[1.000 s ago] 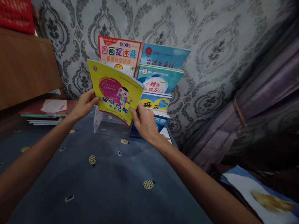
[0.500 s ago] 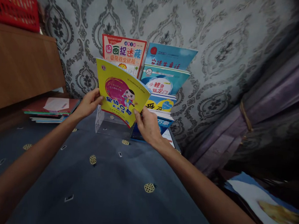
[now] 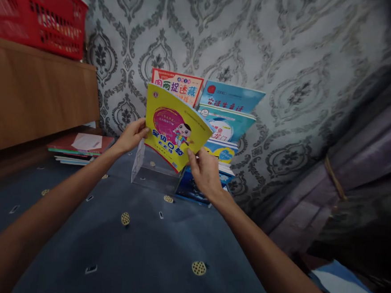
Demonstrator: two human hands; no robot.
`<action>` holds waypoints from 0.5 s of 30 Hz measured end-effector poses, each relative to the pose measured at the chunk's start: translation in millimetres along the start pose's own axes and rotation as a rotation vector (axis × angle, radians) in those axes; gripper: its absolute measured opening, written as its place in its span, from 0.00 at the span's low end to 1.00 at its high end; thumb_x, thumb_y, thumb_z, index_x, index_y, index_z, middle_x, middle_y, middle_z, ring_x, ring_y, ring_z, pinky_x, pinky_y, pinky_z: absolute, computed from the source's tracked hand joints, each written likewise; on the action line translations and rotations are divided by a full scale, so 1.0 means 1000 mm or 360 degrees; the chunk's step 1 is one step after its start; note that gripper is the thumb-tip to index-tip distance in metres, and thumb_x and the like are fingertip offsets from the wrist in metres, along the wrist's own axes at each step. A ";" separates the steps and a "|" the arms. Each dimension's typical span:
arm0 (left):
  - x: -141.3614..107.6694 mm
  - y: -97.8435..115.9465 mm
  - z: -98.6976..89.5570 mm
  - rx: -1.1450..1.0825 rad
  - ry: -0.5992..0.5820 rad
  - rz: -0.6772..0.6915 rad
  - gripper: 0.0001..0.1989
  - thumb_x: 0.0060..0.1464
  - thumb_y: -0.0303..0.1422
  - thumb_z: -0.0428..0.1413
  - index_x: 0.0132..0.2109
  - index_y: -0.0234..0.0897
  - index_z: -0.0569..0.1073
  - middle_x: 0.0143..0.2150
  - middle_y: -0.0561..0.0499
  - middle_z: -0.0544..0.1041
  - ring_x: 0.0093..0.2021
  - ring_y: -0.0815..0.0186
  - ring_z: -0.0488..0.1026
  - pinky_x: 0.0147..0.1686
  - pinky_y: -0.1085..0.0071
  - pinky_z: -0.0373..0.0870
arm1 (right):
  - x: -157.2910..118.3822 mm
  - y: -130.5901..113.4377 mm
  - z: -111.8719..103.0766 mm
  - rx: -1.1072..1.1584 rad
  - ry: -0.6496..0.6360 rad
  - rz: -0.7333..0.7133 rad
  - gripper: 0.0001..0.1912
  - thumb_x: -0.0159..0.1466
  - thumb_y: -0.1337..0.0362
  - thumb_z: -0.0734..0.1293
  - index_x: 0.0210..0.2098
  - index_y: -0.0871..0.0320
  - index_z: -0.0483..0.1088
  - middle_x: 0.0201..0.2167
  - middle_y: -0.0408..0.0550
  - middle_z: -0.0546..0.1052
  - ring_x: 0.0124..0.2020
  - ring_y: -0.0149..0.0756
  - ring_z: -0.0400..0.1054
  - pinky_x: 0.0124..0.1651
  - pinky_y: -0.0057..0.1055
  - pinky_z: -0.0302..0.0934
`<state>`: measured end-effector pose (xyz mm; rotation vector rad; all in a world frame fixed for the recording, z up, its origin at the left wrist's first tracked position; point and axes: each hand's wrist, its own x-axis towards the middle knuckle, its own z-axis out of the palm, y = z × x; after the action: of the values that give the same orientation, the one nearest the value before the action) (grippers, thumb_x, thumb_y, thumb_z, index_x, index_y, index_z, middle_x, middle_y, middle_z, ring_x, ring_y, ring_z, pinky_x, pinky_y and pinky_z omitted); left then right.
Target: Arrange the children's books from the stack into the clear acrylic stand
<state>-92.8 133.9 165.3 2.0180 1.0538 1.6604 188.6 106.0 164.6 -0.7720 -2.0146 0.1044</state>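
Note:
Between my two hands is a yellow book [image 3: 197, 124] with a pink circle and a cartoon child on its cover, tilted down to the right. My left hand [image 3: 133, 134] pinches its left edge. On the lower right edge, my right hand [image 3: 207, 172] has a grip, thumb in front. Behind and below it stands a clear acrylic book rack [image 3: 155, 179]. A red-bordered picture book [image 3: 177, 85] shows above the yellow one. In the right column sit a blue book [image 3: 232, 95], a teal book [image 3: 240, 123] and a dark blue book [image 3: 192, 186], partly hidden by my right hand.
A stack of books [image 3: 82, 143] lies on the dark blue tablecloth [image 3: 140, 258] at left. Further left, a red basket [image 3: 56, 25] rests on a wooden cabinet [image 3: 38, 95]. Patterned wallpaper rises behind the rack; a tied purple curtain [image 3: 312, 203] hangs at right.
The view has shifted, so everything sits further right and more of the basket shows. The yellow book stays in both hands and now covers more of the red-bordered book behind it.

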 end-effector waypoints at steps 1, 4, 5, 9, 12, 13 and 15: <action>0.006 0.003 -0.001 0.0005 0.0021 0.0038 0.15 0.56 0.35 0.56 0.49 0.35 0.75 0.42 0.47 0.80 0.39 0.60 0.77 0.35 0.68 0.74 | 0.005 -0.001 -0.002 -0.0006 0.0023 -0.0007 0.17 0.71 0.52 0.56 0.42 0.56 0.70 0.29 0.51 0.79 0.28 0.42 0.74 0.30 0.33 0.61; 0.024 0.012 -0.004 0.0022 0.0073 0.0129 0.13 0.56 0.34 0.56 0.48 0.36 0.75 0.41 0.49 0.80 0.39 0.62 0.76 0.36 0.69 0.74 | 0.016 -0.004 -0.007 -0.0004 0.0064 -0.0019 0.17 0.71 0.51 0.55 0.42 0.56 0.69 0.29 0.52 0.79 0.28 0.43 0.74 0.29 0.32 0.60; 0.028 0.014 -0.005 0.0022 0.0084 0.0148 0.13 0.56 0.34 0.56 0.48 0.36 0.74 0.41 0.49 0.80 0.39 0.62 0.76 0.36 0.69 0.74 | 0.019 -0.004 -0.008 -0.0008 0.0079 -0.0021 0.17 0.71 0.52 0.56 0.43 0.56 0.68 0.30 0.52 0.79 0.29 0.43 0.74 0.29 0.32 0.60; 0.038 0.014 -0.005 0.0015 0.0090 0.0150 0.12 0.56 0.32 0.55 0.47 0.36 0.74 0.39 0.50 0.78 0.38 0.63 0.75 0.39 0.67 0.74 | 0.026 -0.001 -0.010 -0.0078 0.0145 -0.0036 0.16 0.70 0.52 0.57 0.41 0.56 0.68 0.30 0.53 0.80 0.29 0.45 0.75 0.28 0.33 0.59; 0.038 0.010 -0.004 -0.0009 0.0058 0.0094 0.12 0.55 0.30 0.55 0.47 0.36 0.74 0.39 0.50 0.78 0.38 0.63 0.75 0.40 0.66 0.74 | 0.028 0.001 -0.008 -0.0090 0.0142 -0.0068 0.15 0.70 0.53 0.57 0.40 0.55 0.69 0.29 0.53 0.79 0.28 0.44 0.74 0.27 0.33 0.58; 0.038 0.008 -0.004 -0.0023 0.0048 0.0079 0.13 0.55 0.30 0.55 0.48 0.36 0.74 0.39 0.50 0.79 0.39 0.62 0.75 0.40 0.66 0.74 | 0.029 0.001 -0.007 -0.0088 0.0133 -0.0079 0.14 0.70 0.54 0.57 0.41 0.56 0.69 0.30 0.53 0.79 0.27 0.44 0.74 0.27 0.33 0.58; 0.036 0.005 -0.004 -0.0044 0.0039 0.0066 0.14 0.55 0.30 0.54 0.49 0.36 0.74 0.41 0.49 0.79 0.41 0.62 0.76 0.41 0.65 0.75 | 0.030 0.000 -0.007 -0.0084 0.0109 -0.0093 0.14 0.69 0.56 0.57 0.41 0.56 0.69 0.30 0.54 0.80 0.27 0.44 0.74 0.27 0.34 0.58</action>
<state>-92.5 155.1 195.1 2.0201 0.9978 1.7148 183.3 121.6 191.1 -0.7393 -1.9801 -0.0090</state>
